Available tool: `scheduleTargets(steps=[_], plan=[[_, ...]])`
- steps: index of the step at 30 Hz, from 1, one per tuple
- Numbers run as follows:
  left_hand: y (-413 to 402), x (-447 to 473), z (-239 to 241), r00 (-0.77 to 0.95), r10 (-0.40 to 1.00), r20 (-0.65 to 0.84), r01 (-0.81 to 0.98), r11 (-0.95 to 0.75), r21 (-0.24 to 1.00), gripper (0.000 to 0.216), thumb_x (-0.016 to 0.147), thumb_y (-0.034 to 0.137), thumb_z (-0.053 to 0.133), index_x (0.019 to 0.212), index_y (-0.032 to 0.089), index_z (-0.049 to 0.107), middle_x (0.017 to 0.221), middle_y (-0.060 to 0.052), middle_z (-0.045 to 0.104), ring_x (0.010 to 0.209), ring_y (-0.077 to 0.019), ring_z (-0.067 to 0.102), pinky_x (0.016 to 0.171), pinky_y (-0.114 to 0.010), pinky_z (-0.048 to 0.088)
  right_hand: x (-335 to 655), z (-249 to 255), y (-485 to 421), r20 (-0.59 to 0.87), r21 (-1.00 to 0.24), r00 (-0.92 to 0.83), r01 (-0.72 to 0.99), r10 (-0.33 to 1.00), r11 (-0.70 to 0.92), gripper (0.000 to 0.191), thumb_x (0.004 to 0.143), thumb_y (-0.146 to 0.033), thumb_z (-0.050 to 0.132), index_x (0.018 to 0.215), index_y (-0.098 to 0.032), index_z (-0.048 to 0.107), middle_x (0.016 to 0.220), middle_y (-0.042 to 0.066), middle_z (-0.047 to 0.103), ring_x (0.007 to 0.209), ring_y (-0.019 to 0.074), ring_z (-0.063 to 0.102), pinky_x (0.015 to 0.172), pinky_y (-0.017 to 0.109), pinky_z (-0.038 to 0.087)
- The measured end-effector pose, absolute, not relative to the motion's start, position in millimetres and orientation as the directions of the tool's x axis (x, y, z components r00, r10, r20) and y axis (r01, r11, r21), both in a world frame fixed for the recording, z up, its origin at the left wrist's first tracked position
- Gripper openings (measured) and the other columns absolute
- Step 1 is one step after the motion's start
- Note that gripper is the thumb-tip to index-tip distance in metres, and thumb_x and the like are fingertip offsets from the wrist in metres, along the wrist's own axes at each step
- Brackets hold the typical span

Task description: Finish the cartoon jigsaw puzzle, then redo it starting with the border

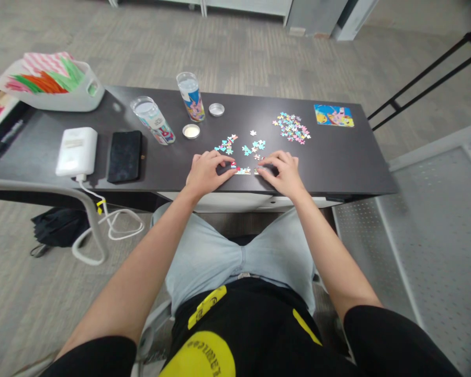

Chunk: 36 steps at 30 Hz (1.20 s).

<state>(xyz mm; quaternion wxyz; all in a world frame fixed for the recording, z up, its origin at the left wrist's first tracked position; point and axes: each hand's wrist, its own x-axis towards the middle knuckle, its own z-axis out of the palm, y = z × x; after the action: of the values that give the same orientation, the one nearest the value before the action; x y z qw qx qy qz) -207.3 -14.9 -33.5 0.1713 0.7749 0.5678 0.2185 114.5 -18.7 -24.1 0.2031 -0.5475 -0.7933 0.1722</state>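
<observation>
Both of my hands rest on a dark tabletop (337, 162) near its front edge. My left hand (206, 173) has its fingers curled, fingertips pressing a short joined row of puzzle pieces (243, 170). My right hand (282, 172) has curled fingers touching the row's right end. Just beyond the hands lie several loose blue and pink puzzle pieces (243, 146). A larger heap of pieces (292, 127) lies further right, beside a colourful cartoon picture card (333, 115).
Two printed clear tubes stand or lean at the back: one tilted (154, 120), one upright (190, 97), with two round lids (191, 131) (216, 109). At left sit a black phone (124, 155), a white power bank (76, 152) with cable, and a white basket (53, 81).
</observation>
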Motion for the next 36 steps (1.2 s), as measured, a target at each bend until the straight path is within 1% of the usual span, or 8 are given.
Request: scheduleTargets(steps=[5, 11, 15, 18, 23, 27, 32, 36], plan=[[-15, -207, -32, 0.257, 0.956, 0.143, 0.807, -0.294, 0.512, 0.028, 0.115, 0.043, 0.096, 0.140, 0.031, 0.097, 0.122, -0.008, 0.086, 0.118, -0.0334, 0.075, 0.118, -0.053, 0.046, 114, -25, -23, 0.116, -0.451, -0.327, 0.824, 0.938, 0.343, 0.029, 0.126, -0.048, 0.074, 0.135, -0.036, 0.098, 0.155, 0.015, 0.084, 0.148, 0.0447, 0.070, 0.131, 0.063, 0.044], [-16, -207, -32, 0.248, 0.956, 0.158, 0.801, -0.294, 0.521, 0.026, 0.113, 0.040, 0.099, 0.137, 0.030, 0.097, 0.121, -0.007, 0.087, 0.113, -0.0315, 0.076, 0.116, -0.052, 0.046, 124, -27, -20, 0.147, -0.494, -0.297, 0.805, 0.944, 0.330, 0.029, 0.124, -0.047, 0.076, 0.138, -0.034, 0.098, 0.151, 0.016, 0.084, 0.146, 0.0438, 0.072, 0.129, 0.063, 0.045], [-16, -207, -32, 0.245, 0.954, 0.174, 0.795, -0.300, 0.527, 0.025, 0.112, 0.039, 0.101, 0.135, 0.029, 0.097, 0.119, -0.006, 0.087, 0.112, -0.0312, 0.076, 0.116, -0.053, 0.047, 134, -30, -19, 0.146, -0.480, -0.273, 0.821, 0.951, 0.310, 0.026, 0.123, -0.047, 0.076, 0.128, -0.034, 0.098, 0.146, 0.016, 0.086, 0.143, 0.0450, 0.072, 0.128, 0.066, 0.046], [-17, -206, -31, 0.245, 0.955, 0.171, 0.793, -0.298, 0.531, 0.025, 0.112, 0.039, 0.100, 0.135, 0.029, 0.097, 0.120, -0.006, 0.088, 0.112, -0.0312, 0.076, 0.116, -0.053, 0.047, 138, -30, -18, 0.157, -0.490, -0.255, 0.818, 0.954, 0.300, 0.028, 0.122, -0.048, 0.074, 0.127, -0.034, 0.097, 0.145, 0.016, 0.086, 0.142, 0.0460, 0.073, 0.127, 0.067, 0.047], [-18, -204, -28, 0.241, 0.955, 0.170, 0.791, -0.295, 0.537, 0.024, 0.110, 0.036, 0.097, 0.133, 0.029, 0.096, 0.118, -0.006, 0.087, 0.111, -0.0312, 0.076, 0.116, -0.054, 0.047, 133, -31, -21, 0.183, -0.489, -0.209, 0.828, 0.961, 0.273, 0.033, 0.123, -0.051, 0.070, 0.136, -0.034, 0.095, 0.143, 0.017, 0.086, 0.143, 0.0471, 0.072, 0.128, 0.068, 0.048], [-17, -203, -30, 0.238, 0.957, 0.163, 0.777, -0.289, 0.560, 0.026, 0.111, 0.036, 0.095, 0.135, 0.028, 0.094, 0.119, -0.006, 0.088, 0.109, -0.0314, 0.075, 0.116, -0.055, 0.046, 129, -29, -26, 0.186, -0.418, -0.255, 0.853, 0.949, 0.311, 0.039, 0.120, -0.059, 0.077, 0.145, -0.035, 0.095, 0.150, 0.017, 0.083, 0.145, 0.0481, 0.069, 0.129, 0.069, 0.047], [-15, -201, -29, 0.248, 0.957, 0.149, 0.767, -0.288, 0.574, 0.032, 0.112, 0.037, 0.095, 0.142, 0.027, 0.094, 0.123, -0.007, 0.089, 0.119, -0.0351, 0.077, 0.120, -0.058, 0.046, 125, -23, -26, 0.153, -0.360, -0.311, 0.866, 0.938, 0.346, 0.039, 0.120, -0.059, 0.081, 0.149, -0.037, 0.096, 0.156, 0.017, 0.080, 0.147, 0.0474, 0.067, 0.133, 0.066, 0.047], [-14, -201, -28, 0.256, 0.956, 0.139, 0.754, -0.288, 0.591, 0.025, 0.114, 0.039, 0.093, 0.137, 0.029, 0.094, 0.124, -0.008, 0.089, 0.122, -0.0370, 0.077, 0.122, -0.059, 0.046, 122, -23, -25, 0.147, -0.338, -0.279, 0.888, 0.949, 0.313, 0.042, 0.122, -0.058, 0.077, 0.155, -0.036, 0.092, 0.155, 0.017, 0.081, 0.148, 0.0463, 0.066, 0.135, 0.065, 0.048]])
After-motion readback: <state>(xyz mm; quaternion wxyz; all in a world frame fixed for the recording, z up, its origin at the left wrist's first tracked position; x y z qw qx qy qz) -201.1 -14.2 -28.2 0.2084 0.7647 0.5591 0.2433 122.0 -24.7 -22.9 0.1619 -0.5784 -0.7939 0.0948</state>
